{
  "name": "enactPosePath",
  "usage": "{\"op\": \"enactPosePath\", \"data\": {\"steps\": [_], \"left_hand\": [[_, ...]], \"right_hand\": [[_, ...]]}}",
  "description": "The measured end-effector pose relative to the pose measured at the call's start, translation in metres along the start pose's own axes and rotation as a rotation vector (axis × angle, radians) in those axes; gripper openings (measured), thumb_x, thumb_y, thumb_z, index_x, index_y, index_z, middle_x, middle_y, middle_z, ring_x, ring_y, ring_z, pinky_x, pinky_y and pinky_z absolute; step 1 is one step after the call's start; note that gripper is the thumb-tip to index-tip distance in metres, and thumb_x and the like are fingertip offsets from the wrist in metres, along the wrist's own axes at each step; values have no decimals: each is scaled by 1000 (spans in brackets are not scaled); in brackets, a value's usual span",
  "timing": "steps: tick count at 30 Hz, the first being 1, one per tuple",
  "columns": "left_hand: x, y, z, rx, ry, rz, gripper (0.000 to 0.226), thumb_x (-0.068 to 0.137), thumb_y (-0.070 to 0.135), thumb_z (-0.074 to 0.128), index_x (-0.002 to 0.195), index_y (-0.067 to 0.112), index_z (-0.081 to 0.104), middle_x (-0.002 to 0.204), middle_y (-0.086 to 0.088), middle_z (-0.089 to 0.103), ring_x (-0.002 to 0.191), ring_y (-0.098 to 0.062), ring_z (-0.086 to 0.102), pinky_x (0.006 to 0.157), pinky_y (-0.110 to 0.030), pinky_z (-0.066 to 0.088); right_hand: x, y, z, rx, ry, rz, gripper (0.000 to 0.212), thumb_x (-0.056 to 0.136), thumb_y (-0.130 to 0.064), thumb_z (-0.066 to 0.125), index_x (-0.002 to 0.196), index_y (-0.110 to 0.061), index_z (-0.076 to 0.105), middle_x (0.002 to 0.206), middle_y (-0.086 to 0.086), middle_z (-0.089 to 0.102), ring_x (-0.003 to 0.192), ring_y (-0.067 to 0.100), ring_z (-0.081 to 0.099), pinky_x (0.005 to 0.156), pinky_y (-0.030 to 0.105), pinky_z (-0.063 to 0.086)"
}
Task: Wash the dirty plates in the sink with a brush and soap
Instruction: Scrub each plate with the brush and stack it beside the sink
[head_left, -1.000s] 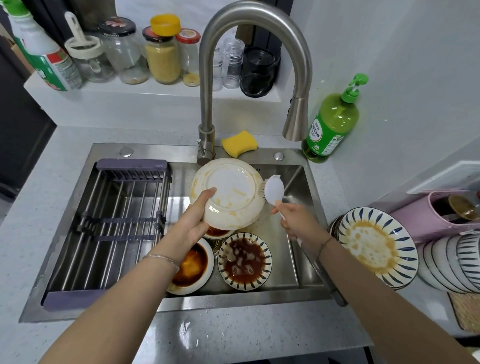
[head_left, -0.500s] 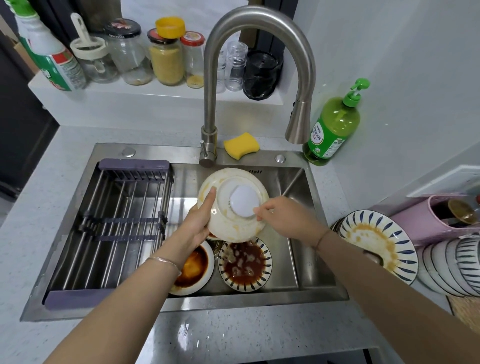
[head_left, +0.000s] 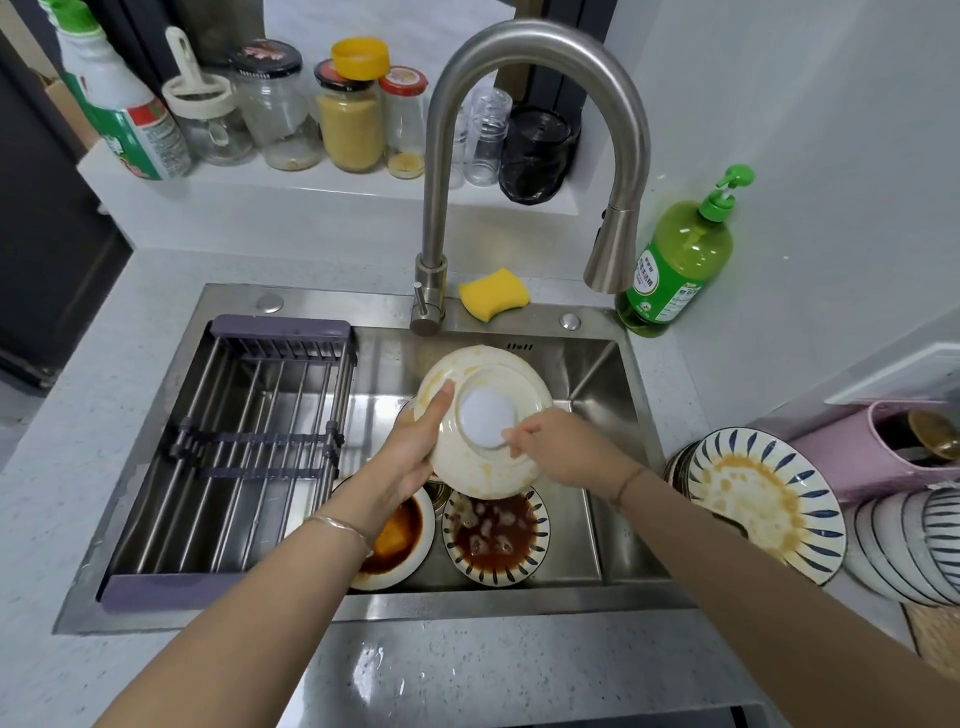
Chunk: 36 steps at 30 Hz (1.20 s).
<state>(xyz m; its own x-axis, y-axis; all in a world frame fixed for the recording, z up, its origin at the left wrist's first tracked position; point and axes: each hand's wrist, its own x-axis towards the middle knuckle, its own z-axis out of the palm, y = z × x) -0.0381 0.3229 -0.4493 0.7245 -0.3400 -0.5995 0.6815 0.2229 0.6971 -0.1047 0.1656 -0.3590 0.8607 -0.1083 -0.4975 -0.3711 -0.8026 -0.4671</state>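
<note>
While the left hand (head_left: 415, 457) holds the cream plate (head_left: 483, 475) tilted above the sink (head_left: 597, 379), its fingers clasping the left edge, the right hand (head_left: 566, 447) presses the white brush (head_left: 485, 418) on the middle of the plate's underside. The right fingers seem curled round the handle, which is mostly hidden. The step in hand is therefore scrubbing the back of this plate. The next move calls for circling outward to the yellow stains near the rim, then turning the plate over. Two dirty dishes (head_left: 496, 538) wait below in the sink.
</note>
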Motion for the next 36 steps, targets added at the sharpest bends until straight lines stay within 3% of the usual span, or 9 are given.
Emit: {"op": "enactPosePath", "data": {"steps": [3,8,14,17,23,26,29,32,36], "left_hand": [[0,-7,4,-42,-3,-36,45,92,43,60,126,13,59,113,-12,71,104,-26,68,79,-38,58],[6,-2,-2,-44,-5,4,42,93,45,57,125,18,59,109,-7,73,100,-23,69,70,-37,58],[5,-8,4,-41,4,-49,48,90,46,62,124,13,61,112,-12,71,105,-28,67,87,-45,56],[6,-5,0,-58,-7,-26,48,93,45,58,129,15,58,114,-11,71,106,-26,67,79,-41,57],[10,-3,-1,-51,-4,-12,45,92,46,59,124,14,60,114,-11,71,105,-28,67,86,-46,56],[10,-12,5,-69,-39,-57,35,93,43,59,115,16,63,115,-13,71,107,-29,67,98,-49,50],[9,-11,3,-106,-58,-56,33,95,40,56,117,16,63,116,-12,70,109,-27,66,97,-47,50],[11,-6,-3,-103,-66,-22,43,95,42,55,130,17,57,119,-10,69,111,-27,65,88,-45,54],[13,-5,-4,-67,-52,-25,45,93,45,58,127,14,59,117,-12,70,109,-29,66,89,-47,55]], "right_hand": [[16,-1,-15,22,72,40,35,98,-37,47,81,-14,67,54,-4,45,45,10,37,47,25,29],[3,13,-17,-61,24,61,38,99,-34,45,76,-11,64,65,-2,52,54,8,43,55,26,34],[10,-2,-9,-6,57,20,40,99,-37,45,88,-6,68,61,-1,49,52,12,42,51,25,32],[16,9,-22,-33,112,69,43,99,-37,44,88,-3,68,74,5,54,60,14,46,62,28,35],[-6,11,0,-70,-35,-2,40,99,-36,45,86,-6,67,68,3,57,50,9,40,50,22,32],[10,1,-5,25,48,11,35,97,-38,48,80,-13,65,62,-2,50,52,11,43,49,24,30],[19,11,-21,32,135,43,36,98,-36,48,75,-13,64,75,3,56,65,14,49,58,27,34],[5,21,-22,-30,15,58,35,100,-35,44,74,-17,59,65,-5,50,57,6,43,54,19,34],[-5,11,-4,5,-80,10,37,97,-37,49,83,-10,69,58,-6,48,50,6,41,45,14,30]]}}
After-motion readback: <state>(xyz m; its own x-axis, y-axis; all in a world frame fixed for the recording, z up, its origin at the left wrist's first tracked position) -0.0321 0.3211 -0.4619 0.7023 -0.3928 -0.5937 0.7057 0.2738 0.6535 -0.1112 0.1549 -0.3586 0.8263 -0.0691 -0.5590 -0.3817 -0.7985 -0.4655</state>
